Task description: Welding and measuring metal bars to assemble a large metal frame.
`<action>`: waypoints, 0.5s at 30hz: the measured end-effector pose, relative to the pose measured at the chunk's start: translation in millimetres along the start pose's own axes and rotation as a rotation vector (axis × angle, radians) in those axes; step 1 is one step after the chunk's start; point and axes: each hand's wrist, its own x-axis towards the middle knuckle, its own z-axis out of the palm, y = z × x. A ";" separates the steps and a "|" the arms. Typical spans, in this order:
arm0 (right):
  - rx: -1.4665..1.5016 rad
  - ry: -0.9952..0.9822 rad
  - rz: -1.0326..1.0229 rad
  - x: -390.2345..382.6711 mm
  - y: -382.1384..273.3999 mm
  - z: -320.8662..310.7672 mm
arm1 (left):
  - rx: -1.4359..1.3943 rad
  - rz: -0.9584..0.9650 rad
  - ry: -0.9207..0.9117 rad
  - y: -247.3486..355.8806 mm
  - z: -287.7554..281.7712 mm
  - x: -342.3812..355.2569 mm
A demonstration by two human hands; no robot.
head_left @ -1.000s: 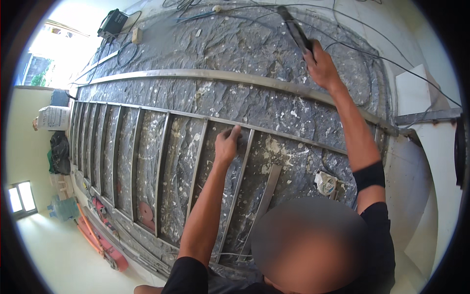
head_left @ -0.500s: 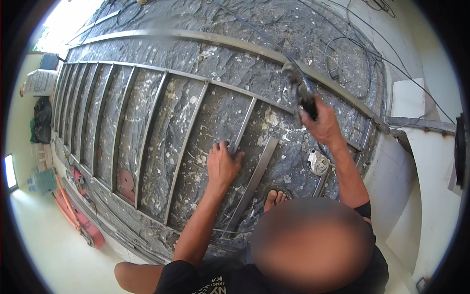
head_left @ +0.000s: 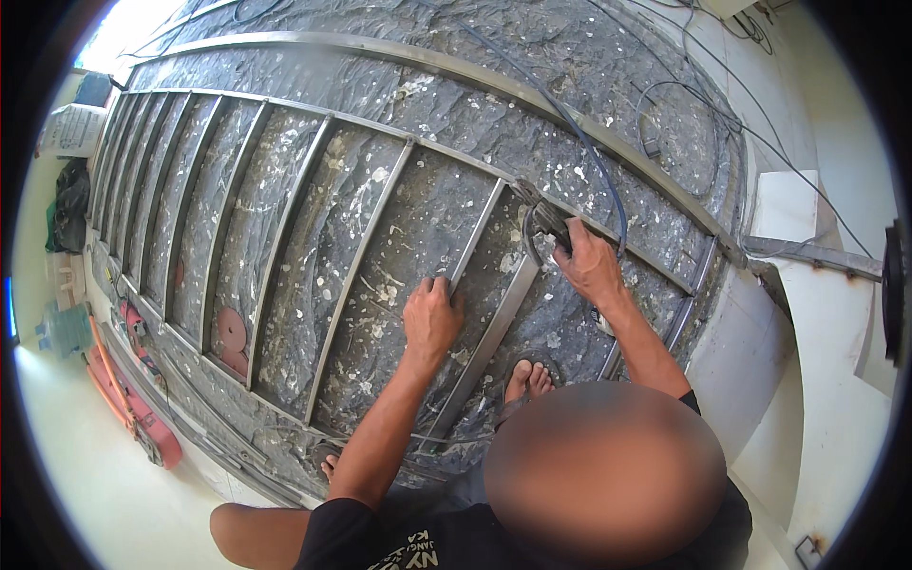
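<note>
My left hand point(head_left: 433, 318) is closed around the near end of a short, thin metal bar point(head_left: 480, 228). The bar's far end meets the long rail of a grey metal frame point(head_left: 366, 242) with several evenly spaced crossbars. My right hand point(head_left: 591, 266) grips a dark welding clamp point(head_left: 549, 217), whose tip is at the rail beside the bar's far end. I cannot tell whether the tip touches the metal. A dark cable point(head_left: 579, 128) loops down to that hand. Between my hands lies a wider flat metal bar point(head_left: 484, 347).
A long metal beam point(head_left: 446, 65) runs beyond the frame over the rough, paint-spotted grey sheeting. Reddish discs point(head_left: 231, 332) lie under the frame. At left are a red-and-orange tool point(head_left: 133, 408), a clear bottle point(head_left: 65, 331) and a black bag point(head_left: 71, 204). My feet point(head_left: 528, 378) are close by.
My right hand has brought the welding clamp left and nearer, from above the rail to the bar's far end. My left hand stays on the bar. The view has shifted slightly.
</note>
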 end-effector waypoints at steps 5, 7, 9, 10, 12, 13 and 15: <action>-0.004 -0.011 0.018 1.2 0.9 7.0 | -0.057 0.007 0.051 -3.2 1.7 -0.7; 0.011 -0.030 0.046 2.4 1.6 7.1 | -0.073 0.007 0.058 -1.0 2.4 -0.5; 0.027 0.006 0.025 3.1 2.0 7.4 | -0.086 0.007 0.065 -0.7 2.7 -0.5; 0.028 0.006 0.024 3.5 2.0 8.0 | -0.086 0.004 0.061 -1.2 3.0 -0.3; 0.029 0.010 0.022 3.5 2.8 9.2 | -0.086 0.000 0.056 -1.5 3.0 -0.5; 0.028 0.009 0.022 3.1 3.7 10.0 | -0.094 0.000 0.056 -1.5 2.7 -0.7; 0.028 0.009 0.015 2.5 4.0 11.1 | -0.101 -0.003 0.056 -2.3 2.8 -1.1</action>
